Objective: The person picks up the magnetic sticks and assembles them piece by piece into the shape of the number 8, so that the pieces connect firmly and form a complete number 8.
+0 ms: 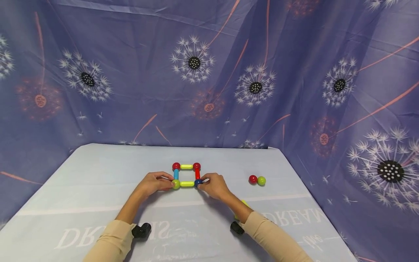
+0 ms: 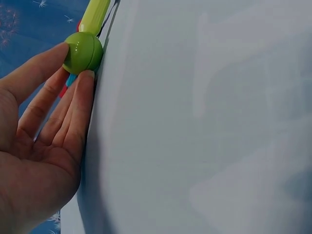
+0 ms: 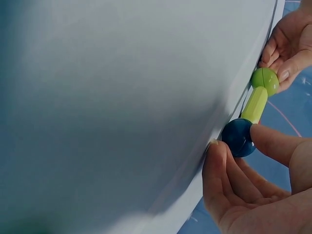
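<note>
On the table lies a square frame of rods and balls. Its far side is a yellow-green rod (image 1: 186,166) between two red balls (image 1: 176,166). A blue rod (image 1: 176,174) forms the left side and a red rod (image 1: 197,174) the right. Along the near side, another yellow-green rod (image 3: 254,104) joins a green ball (image 2: 84,52) and a dark blue ball (image 3: 238,138). My left hand (image 1: 156,182) pinches the green ball between thumb and fingers. The dark blue ball is pinched by my right hand (image 1: 214,186) at the near right corner.
To the right, a loose red ball (image 1: 253,179) and green ball (image 1: 261,181) sit side by side. A yellow-green piece (image 1: 244,203) is partly hidden beneath my right forearm. Patterned cloth (image 1: 209,72) hangs behind the white-covered table (image 1: 131,154).
</note>
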{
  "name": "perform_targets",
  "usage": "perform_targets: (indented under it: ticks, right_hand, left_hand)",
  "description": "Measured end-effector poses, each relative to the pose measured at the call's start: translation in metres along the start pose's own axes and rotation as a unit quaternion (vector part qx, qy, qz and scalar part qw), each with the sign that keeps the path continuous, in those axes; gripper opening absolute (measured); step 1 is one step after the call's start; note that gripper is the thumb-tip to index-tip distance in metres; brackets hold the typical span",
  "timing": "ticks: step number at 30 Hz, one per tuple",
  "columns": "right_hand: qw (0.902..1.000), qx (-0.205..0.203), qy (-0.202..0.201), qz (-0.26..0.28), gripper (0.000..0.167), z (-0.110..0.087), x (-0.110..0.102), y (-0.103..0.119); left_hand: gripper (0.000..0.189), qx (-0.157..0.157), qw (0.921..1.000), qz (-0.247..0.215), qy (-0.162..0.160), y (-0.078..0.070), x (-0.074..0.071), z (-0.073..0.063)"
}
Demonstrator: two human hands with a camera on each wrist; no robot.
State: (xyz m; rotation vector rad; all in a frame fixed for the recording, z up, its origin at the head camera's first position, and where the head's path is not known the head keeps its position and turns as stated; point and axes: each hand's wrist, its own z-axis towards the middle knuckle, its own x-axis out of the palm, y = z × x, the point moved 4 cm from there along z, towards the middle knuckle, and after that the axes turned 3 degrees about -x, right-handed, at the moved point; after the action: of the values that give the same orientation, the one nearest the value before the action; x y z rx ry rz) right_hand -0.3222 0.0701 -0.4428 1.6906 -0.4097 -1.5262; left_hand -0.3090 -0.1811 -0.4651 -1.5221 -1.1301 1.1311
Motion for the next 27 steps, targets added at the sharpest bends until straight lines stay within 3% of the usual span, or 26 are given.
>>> perform_targets:
  ticks: [17,27]
  right_hand:
    - [0.9999,-0.008,-0.014,0.005,0.025,-0.002,0.000,0.000]
    - [0.9998,-0.016,0.008,-0.013,0.036,-0.006,-0.023,-0.001]
  left_hand:
    - [0.037,-0.007,0.9995,-0.024,0.017,0.007,-0.001,0.003]
    - [0.036,-0.014,0.9998,-0.012,0.010,0.006,-0.002,0.005]
